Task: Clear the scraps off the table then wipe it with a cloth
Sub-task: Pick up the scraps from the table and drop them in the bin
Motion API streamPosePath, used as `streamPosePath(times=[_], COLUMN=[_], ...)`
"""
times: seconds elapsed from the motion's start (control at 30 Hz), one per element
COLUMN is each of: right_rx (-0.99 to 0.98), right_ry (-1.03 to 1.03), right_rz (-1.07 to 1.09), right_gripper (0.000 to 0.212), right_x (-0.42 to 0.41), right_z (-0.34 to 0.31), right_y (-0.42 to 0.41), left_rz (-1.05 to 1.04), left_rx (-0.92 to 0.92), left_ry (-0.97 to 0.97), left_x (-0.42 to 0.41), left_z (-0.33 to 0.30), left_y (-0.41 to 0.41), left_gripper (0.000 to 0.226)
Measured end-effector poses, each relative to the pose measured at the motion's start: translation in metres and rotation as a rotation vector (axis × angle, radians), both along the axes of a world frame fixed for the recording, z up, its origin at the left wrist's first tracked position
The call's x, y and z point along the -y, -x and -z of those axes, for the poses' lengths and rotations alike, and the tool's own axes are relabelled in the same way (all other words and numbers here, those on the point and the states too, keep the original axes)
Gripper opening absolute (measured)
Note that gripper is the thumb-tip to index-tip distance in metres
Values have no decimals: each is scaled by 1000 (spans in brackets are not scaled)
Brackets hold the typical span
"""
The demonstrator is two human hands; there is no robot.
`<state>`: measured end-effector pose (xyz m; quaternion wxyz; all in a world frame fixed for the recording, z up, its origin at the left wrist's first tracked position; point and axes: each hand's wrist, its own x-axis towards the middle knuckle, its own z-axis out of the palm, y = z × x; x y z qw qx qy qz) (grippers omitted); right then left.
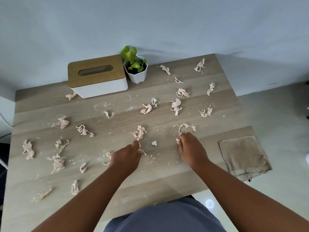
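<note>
Pale pink scraps [28,149] lie scattered across the wooden table [117,180], thickest along its left side, with white crumbs between them. At the back left stands a white tissue box [97,76] with a wooden lid, and just beside it on the right a small potted plant [135,67]. The person's left hand [127,156] rests low on the tabletop, its fingers curled and pinching a twisted scrap [140,133]. To the right, the right hand [190,148] has its fingers closed on a bit of a stringy scrap [184,126]. At the right edge, near that hand, lies a folded beige cloth [244,156], flat and untouched.
</note>
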<state>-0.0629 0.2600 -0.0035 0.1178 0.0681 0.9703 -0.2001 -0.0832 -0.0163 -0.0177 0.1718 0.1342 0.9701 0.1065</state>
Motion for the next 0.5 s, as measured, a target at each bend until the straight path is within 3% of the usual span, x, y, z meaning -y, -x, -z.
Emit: streamPosePath(times=[0.17,0.3,0.4,0.5], right_rx=[-26,-54,-105,-145], right_ry=[51,125,161,185], right_rz=[47,107,112,93], right_gripper=[16,23,28,17], right_x=[-1,-6,-9,-14], right_z=[-6,-10,-13,-15], right_y=[-5,-10,-15,-21], left_rz=[45,-21,-16,-11], left_rx=[6,32,18,16], left_ry=[104,-96,-150,-183], left_x=[-4,-4,-3,-5], left_z=[-8,-13,-16,-20], left_y=[0,0,2,4], left_gripper=[29,12,14,16])
